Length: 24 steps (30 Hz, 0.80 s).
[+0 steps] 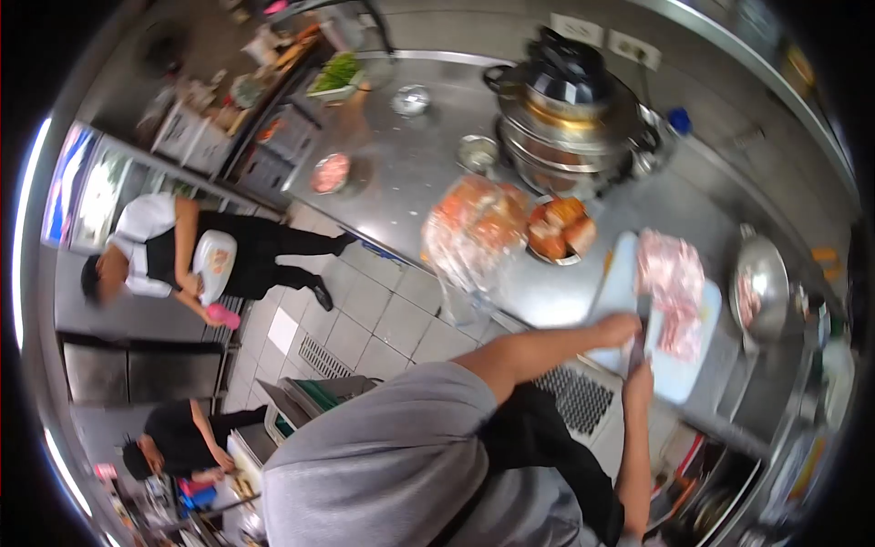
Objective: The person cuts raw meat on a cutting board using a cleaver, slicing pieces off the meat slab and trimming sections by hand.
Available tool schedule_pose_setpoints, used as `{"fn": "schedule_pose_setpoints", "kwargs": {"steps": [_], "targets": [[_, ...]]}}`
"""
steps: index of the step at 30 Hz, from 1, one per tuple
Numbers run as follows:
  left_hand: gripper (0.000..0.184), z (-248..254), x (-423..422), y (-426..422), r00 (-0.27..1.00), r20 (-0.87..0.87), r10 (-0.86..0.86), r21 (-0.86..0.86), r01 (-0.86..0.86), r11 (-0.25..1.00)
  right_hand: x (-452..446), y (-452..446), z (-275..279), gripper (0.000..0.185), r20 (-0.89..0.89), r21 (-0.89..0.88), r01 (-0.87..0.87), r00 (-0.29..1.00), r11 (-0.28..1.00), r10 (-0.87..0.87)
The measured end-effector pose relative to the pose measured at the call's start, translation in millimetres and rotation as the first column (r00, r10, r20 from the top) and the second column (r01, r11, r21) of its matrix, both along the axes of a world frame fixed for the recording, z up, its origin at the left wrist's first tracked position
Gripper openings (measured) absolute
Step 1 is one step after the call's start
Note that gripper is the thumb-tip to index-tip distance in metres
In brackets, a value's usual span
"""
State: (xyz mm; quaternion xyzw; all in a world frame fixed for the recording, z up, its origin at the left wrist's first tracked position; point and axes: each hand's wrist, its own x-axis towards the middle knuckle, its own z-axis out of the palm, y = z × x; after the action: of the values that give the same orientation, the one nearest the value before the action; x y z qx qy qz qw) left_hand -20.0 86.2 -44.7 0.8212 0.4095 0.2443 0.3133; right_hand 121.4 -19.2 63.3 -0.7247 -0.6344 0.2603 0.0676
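My right hand (638,385) is closed around the handle end of a knife (637,351), whose blade points away from me beside the meat. My left hand (618,330) is closed right next to the blade, at the near side of the meat; its fingertips are blurred and what they hold is hidden. A large slab of pale pink raw meat (670,269) lies on a light blue cutting board (676,383), with a smaller piece (680,333) at its lower end.
A clear bag of orange-pink meat (474,228) and a bowl of orange-brown pieces (560,230) stand left of the board. Behind them is a large steel pot (565,128). A steel bowl (760,283) lies to the right. Two other people (150,242) are at left.
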Motion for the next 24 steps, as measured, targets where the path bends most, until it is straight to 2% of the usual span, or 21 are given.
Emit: {"fn": "schedule_pose_setpoints", "kwargs": {"steps": [1, 2, 3, 4, 5, 6, 7, 8, 9, 10, 13, 15, 16, 17, 18, 19, 20, 21, 22, 23, 24], "targets": [[0.018, -4, -1, 8, 0.99, 0.138, 0.035, -0.219, -0.004, 0.976, 4, 8, -24, 0.037, 0.021, 0.098, -0.037, 0.999, 0.995, 0.035], [0.021, -28, -2, 17, 0.993, 0.117, -0.017, -0.176, 0.037, 0.984, -2, 8, -20, 0.038, 0.056, 0.143, -0.02, 0.998, 0.989, 0.012], [0.023, -15, -7, 18, 0.998, 0.047, -0.052, -0.21, 0.061, 0.976, 3, 6, -27, 0.038, -0.005, 0.143, 0.01, 1.0, 0.99, -0.01], [0.023, -23, -6, 22, 0.994, 0.079, -0.076, -0.073, 0.081, 0.994, 9, -1, -25, 0.04, -0.023, 0.114, 0.033, 0.999, 0.993, -0.03], [0.02, -4, -9, 20, 0.998, 0.058, -0.027, -0.113, 0.034, 0.993, 18, -12, -30, 0.034, -0.092, 0.181, 0.047, 0.995, 0.982, -0.03], [0.018, 8, -5, 19, 0.995, -0.078, 0.056, -0.134, -0.066, 0.989, 29, -23, -27, 0.027, -0.202, 0.286, -0.008, 0.977, 0.958, 0.068], [0.013, 13, -6, 15, 0.995, -0.024, 0.096, -0.049, -0.097, 0.994, 22, -32, 16, 0.022, -0.376, -0.067, 0.176, 0.907, 0.982, -0.189], [0.008, 25, -9, 10, 0.993, 0.019, 0.116, -0.032, -0.115, 0.993, 39, -44, -4, 0.024, -0.458, -0.083, 0.187, 0.865, 0.979, -0.205], [0.006, 31, -13, 9, 0.986, 0.096, 0.135, -0.044, -0.132, 0.99, 50, -56, 0, 0.024, -0.528, -0.173, 0.227, 0.8, 0.958, -0.285], [0.011, 32, -15, 7, 0.977, 0.13, 0.167, -0.139, -0.148, 0.979, 52, -62, 7, 0.024, -0.595, -0.259, 0.247, 0.721, 0.934, -0.356], [0.018, 33, -21, 2, 0.919, 0.259, 0.298, -0.167, -0.261, 0.951, 34, -77, 38, 0.024, -0.454, -0.16, 0.276, 0.832, 0.948, -0.32], [0.02, 21, -17, -3, 0.841, 0.352, 0.411, -0.175, -0.373, 0.911, 25, -81, 32, 0.026, -0.202, 0.155, 0.209, 0.964, 0.966, -0.176], [0.023, 11, -16, 0, 0.88, 0.355, 0.317, -0.077, -0.31, 0.948, 19, -76, 31, 0.027, -0.057, 0.312, 0.127, 0.992, 0.942, -0.115], [0.024, 17, -23, 1, 0.956, 0.289, 0.051, 0.127, -0.091, 0.988, 16, -66, 50, 0.029, -0.066, 0.069, 0.14, 0.989, 0.988, -0.136], [0.022, -11, -13, 4, 0.945, 0.323, 0.058, -0.156, -0.007, 0.988, 17, -59, 51, 0.032, -0.077, 0.067, 0.09, 0.993, 0.994, -0.085], [0.016, -36, -2, 4, 0.821, 0.535, 0.2, -0.463, 0.087, 0.882, 25, -52, 31, 0.034, -0.037, 0.026, 0.073, 0.997, 0.997, -0.072], [0.016, -56, 3, 9, 0.828, 0.551, 0.104, -0.246, 0.043, 0.968, 21, -40, 43, 0.035, -0.043, -0.121, 0.101, 0.993, 0.988, -0.107], [0.018, -29, 5, 9, 0.946, 0.291, 0.142, -0.291, -0.054, 0.955, 20, -41, 55, 0.036, -0.048, 0.015, 0.015, 0.999, 1.0, -0.015], [0.02, -32, 11, 16, 0.971, 0.192, 0.146, -0.227, -0.101, 0.969, 43, -36, 25, 0.035, 0.042, 0.073, -0.14, 0.99, 0.987, 0.138], [0.022, 3, 6, 12, 0.984, 0.107, 0.14, -0.285, -0.104, 0.953, 49, -28, 22, 0.032, 0.031, -0.061, -0.093, 0.995, 0.994, 0.095], [0.024, -4, 13, 11, 0.989, 0.094, 0.113, -0.216, -0.091, 0.972, 45, -28, 27, 0.029, 0.0, 0.048, -0.113, 0.994, 0.992, 0.113]]}}
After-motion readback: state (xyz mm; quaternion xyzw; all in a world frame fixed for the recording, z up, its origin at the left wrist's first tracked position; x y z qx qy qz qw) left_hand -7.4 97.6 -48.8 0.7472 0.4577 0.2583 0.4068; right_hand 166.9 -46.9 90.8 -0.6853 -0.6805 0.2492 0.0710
